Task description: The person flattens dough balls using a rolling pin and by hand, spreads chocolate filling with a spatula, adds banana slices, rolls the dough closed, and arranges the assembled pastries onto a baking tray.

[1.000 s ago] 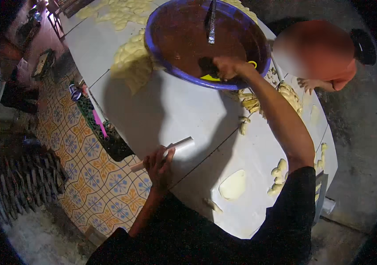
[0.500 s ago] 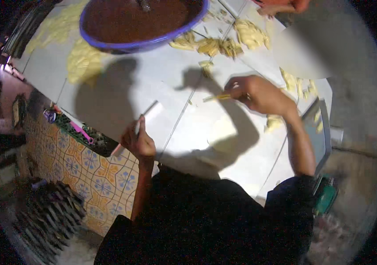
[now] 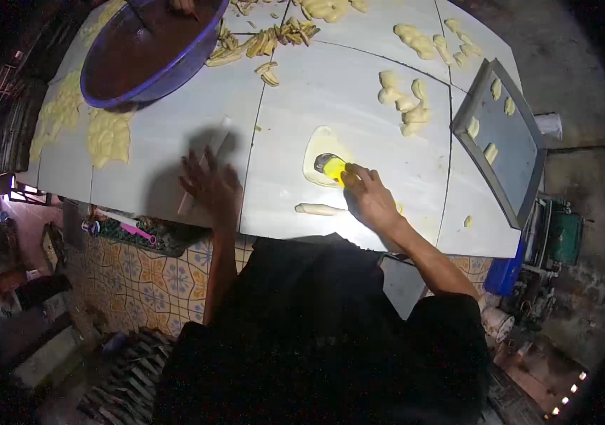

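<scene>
A flattened oval of pale dough lies on the white table before me. My right hand is closed round a yellow tool with a dark end, its end over the dough; its exact kind is unclear. Just nearer to me rests a slim dough roll, its right end close to my right hand. My left hand is open, fingers spread above a pale rolling pin lying slantwise on the table. Whether the fingers touch the pin I cannot tell.
A purple basin of brown contents stands far left, with another person's hand at it. Yellow-brown strips lie beside it. Dough pieces are spread at right, near a grey tray holding several more. Dough sheets lie at left.
My left hand has opened from its grip on the rolling pin. My right hand, earlier pinching a thin yellowish strip, now holds the yellow tool. The view has shifted, showing more of the table's right side.
</scene>
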Motion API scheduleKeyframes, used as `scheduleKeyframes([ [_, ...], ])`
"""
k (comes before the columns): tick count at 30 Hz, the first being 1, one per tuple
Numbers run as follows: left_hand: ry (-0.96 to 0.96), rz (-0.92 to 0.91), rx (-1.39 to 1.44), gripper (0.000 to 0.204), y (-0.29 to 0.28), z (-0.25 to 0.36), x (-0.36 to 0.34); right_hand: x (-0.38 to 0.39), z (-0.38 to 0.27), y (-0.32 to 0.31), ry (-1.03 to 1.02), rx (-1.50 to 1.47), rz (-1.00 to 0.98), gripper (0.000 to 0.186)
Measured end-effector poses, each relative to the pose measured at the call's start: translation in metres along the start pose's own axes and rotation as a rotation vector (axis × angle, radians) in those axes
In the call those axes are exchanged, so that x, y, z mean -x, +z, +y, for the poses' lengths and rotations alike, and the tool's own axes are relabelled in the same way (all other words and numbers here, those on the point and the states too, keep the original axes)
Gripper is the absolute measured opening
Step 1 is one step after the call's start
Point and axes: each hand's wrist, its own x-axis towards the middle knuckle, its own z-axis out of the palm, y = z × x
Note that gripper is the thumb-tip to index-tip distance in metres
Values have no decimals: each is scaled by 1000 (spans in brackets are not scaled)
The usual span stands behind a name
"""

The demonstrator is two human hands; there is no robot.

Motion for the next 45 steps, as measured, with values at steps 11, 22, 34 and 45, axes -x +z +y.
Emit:
scheduleKeyframes([
  [11, 24, -139, 606, 31, -16, 11, 47, 42, 63, -80, 600, -382, -190, 38],
  [22, -45, -59, 604, 22, -13, 8, 46, -240, 12, 30, 12, -509, 287, 25],
  [34, -86, -68, 567, 27, -3, 8, 46, -263, -14, 25, 197, -809, 160, 19],
  [45, -30, -87, 443, 27, -24, 13, 42, -260, -13, 21, 280, -820, 58, 27],
])
